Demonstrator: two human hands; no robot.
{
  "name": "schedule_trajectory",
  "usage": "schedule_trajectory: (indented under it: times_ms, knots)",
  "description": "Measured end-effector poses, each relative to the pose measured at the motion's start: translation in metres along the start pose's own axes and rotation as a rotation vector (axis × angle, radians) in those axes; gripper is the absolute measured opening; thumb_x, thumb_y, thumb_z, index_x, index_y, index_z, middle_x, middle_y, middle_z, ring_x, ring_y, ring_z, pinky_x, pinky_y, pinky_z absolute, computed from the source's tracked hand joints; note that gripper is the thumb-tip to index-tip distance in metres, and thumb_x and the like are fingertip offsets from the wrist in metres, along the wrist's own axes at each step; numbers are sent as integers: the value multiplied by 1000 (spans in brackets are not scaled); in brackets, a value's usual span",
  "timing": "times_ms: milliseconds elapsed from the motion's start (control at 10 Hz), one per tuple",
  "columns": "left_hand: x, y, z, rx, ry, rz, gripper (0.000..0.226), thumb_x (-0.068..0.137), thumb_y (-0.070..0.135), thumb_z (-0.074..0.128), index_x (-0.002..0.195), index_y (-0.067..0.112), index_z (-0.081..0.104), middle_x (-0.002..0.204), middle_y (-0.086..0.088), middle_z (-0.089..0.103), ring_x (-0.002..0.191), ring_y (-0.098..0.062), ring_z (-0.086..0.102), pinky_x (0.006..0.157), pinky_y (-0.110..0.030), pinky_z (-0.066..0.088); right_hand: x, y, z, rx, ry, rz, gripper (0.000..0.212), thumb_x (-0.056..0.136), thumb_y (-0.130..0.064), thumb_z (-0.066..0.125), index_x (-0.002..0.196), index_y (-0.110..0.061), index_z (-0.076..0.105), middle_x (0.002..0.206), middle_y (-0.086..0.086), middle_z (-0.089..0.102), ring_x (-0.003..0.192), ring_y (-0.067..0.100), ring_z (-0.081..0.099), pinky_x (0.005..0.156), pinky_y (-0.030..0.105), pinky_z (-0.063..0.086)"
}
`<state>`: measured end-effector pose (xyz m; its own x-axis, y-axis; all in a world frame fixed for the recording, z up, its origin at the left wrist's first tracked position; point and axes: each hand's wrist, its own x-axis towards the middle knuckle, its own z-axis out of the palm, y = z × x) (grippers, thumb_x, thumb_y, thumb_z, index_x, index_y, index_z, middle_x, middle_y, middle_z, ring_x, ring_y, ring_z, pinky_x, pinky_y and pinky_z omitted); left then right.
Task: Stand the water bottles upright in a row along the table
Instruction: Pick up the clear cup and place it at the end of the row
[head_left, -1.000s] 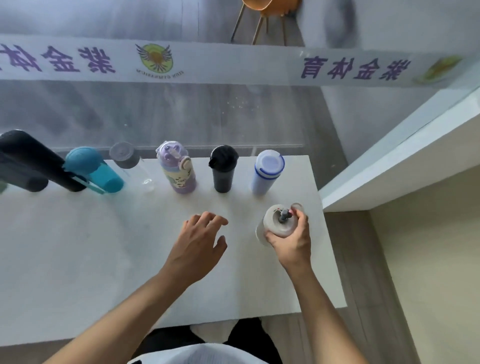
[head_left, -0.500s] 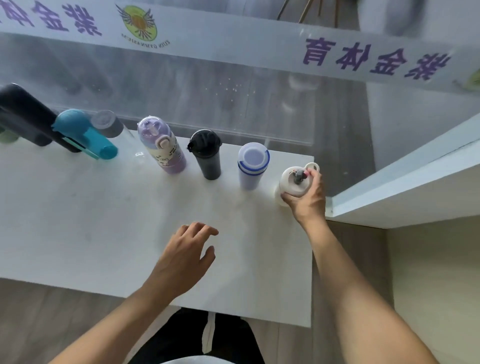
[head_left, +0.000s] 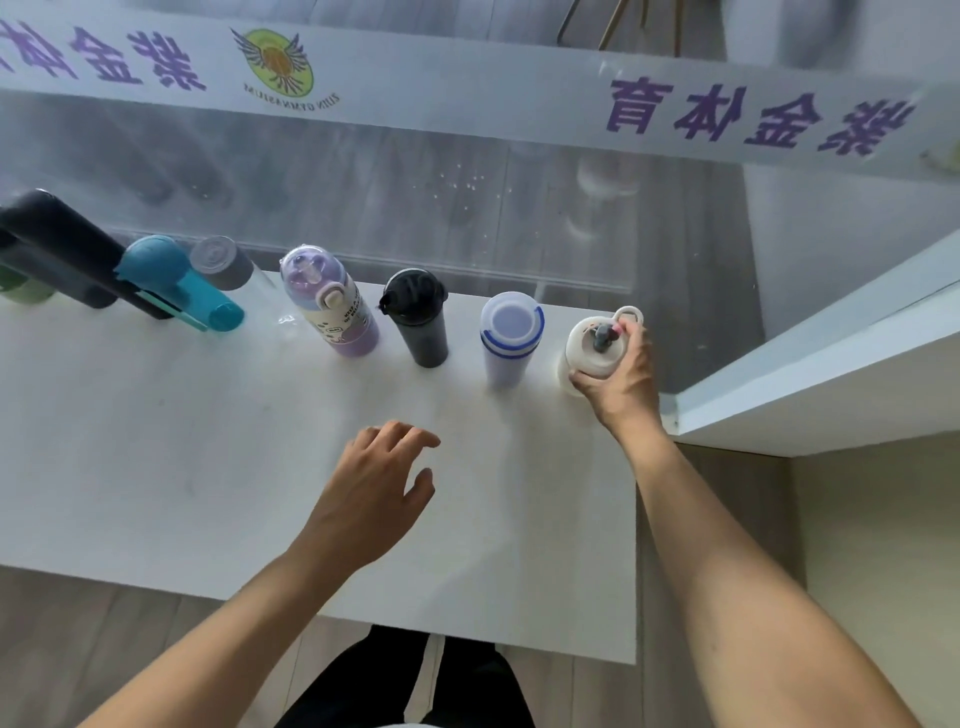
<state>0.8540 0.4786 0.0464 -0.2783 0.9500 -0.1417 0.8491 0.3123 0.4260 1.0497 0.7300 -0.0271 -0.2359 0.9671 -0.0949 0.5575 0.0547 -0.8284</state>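
Several water bottles stand upright in a row along the far edge of the white table (head_left: 208, 467): a black bottle (head_left: 62, 249), a teal bottle (head_left: 176, 280), a clear bottle with a grey cap (head_left: 223, 262), a purple bottle (head_left: 330, 301), a black tumbler (head_left: 418, 317), and a white bottle with blue rings (head_left: 509, 338). At the right end my right hand (head_left: 618, 379) grips a white bottle with a loop handle (head_left: 592, 345), upright on the table. My left hand (head_left: 374, 493) hovers over the table's middle, fingers spread, holding nothing.
A glass wall with a white banner (head_left: 467, 88) runs right behind the row. A white ledge (head_left: 831, 374) juts in beside the table's right end. The table's near edge (head_left: 467, 639) is close to my body.
My right hand carried the white loop-handle bottle from the table's middle right to the far right end of the row. My left hand drew back slightly.
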Motion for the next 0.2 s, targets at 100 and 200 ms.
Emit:
schedule_trajectory:
  times_ms: [100,200]
  knots:
    - [11,-1,-9,2,35,51,28,91,27,59,118,25,58,115,6,58,102,-23,52,89,-38,47,-2,-4,-2,-26,-8,25,94,66,-11,89,145,-16,39,139,5,44,129,18,44,95,10,25]
    - [24,0,-19,8,86,99,28,91,27,59,119,24,58,115,4,58,101,-25,51,90,-39,46,-8,-14,-7,-66,-18,75,98,65,-18,91,147,-22,37,139,9,42,129,22,44,101,20,31]
